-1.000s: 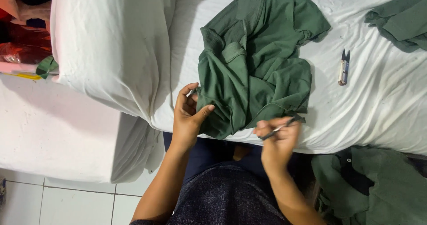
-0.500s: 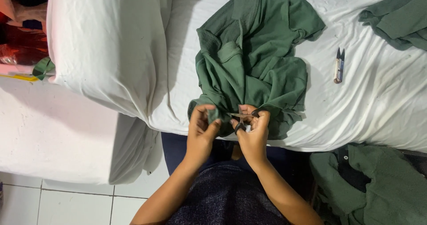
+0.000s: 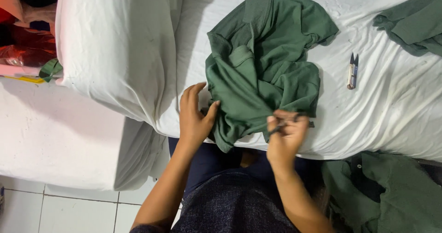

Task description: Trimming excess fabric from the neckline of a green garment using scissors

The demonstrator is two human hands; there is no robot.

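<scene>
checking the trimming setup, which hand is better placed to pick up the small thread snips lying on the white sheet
Probably the right hand: the small metal thread snips lie on the white sheet to its right. The left hand rests on the far edge of the crumpled green knit shirt.

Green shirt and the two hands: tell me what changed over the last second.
Half a second ago both hands pinched the shirt's near edge together. Now the left hand has spread apart to the left, flat on the green shirt, while the right hand keeps pinching the hem with a small dark tool. The thread snips and white sheet stayed put.
</scene>
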